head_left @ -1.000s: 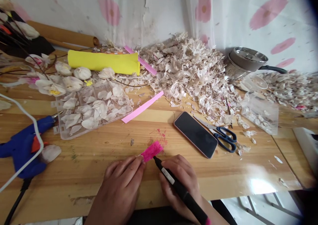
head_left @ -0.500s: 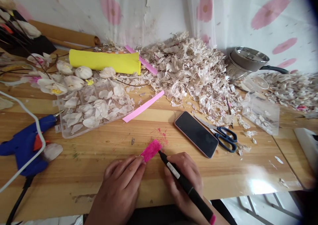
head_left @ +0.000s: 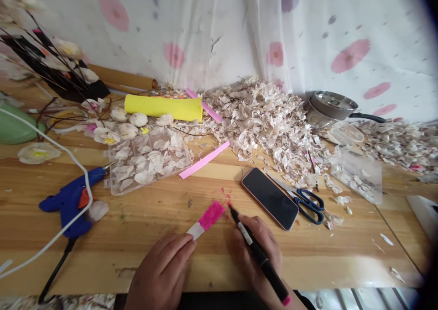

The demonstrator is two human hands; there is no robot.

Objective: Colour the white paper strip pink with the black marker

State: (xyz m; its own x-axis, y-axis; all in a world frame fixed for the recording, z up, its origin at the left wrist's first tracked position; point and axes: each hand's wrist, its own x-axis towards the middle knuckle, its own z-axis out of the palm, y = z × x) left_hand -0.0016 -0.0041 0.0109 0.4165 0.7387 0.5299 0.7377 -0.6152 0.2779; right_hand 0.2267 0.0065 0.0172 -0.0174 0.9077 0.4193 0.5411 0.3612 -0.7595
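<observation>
Paper strip (head_left: 206, 219): now slid out from under left hand (head_left: 164, 273), white end bared, fingers flat on it. Right hand (head_left: 260, 250) grips marker (head_left: 258, 254), tip just beside strip's pink end; colouring part done.

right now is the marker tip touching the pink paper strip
Apart. The head view shows the marker tip on bare table just right of the paper strip.

Strip's (head_left: 206, 219) near end (under fingers (head_left: 181, 246))
</observation>
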